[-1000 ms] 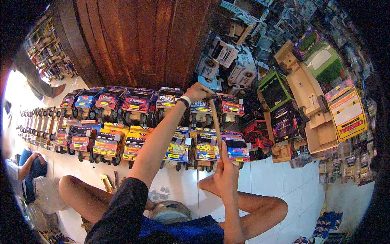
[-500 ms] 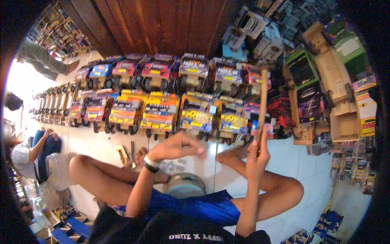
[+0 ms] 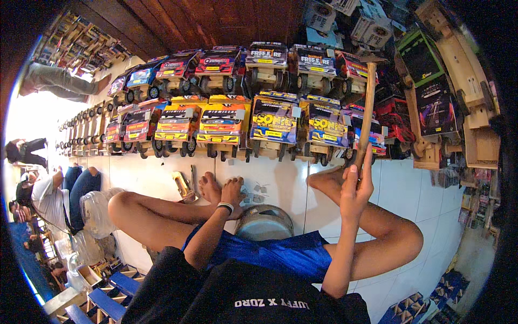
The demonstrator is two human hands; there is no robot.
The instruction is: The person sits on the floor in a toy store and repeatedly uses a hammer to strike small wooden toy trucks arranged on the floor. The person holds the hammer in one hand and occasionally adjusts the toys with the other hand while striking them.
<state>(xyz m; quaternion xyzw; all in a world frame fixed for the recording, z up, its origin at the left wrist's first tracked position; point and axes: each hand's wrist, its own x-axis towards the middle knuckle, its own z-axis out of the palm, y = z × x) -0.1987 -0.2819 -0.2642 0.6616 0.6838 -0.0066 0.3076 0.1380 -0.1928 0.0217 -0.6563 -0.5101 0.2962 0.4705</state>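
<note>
Toy-truck wkshop, tiled flr: rows of multicol. trucks, bare wooden chassis alongside, plus hammer.

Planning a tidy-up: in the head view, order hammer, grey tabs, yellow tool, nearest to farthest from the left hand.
1. Grey tabs, just right of the left hand
2. Yellow tool, to its left
3. Hammer, in the right hand

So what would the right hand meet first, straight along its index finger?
Leaving aside its hammer, the right hand would likely meet the toy truck partly covered by that hammer, or pass above it; depth is unclear.
</note>
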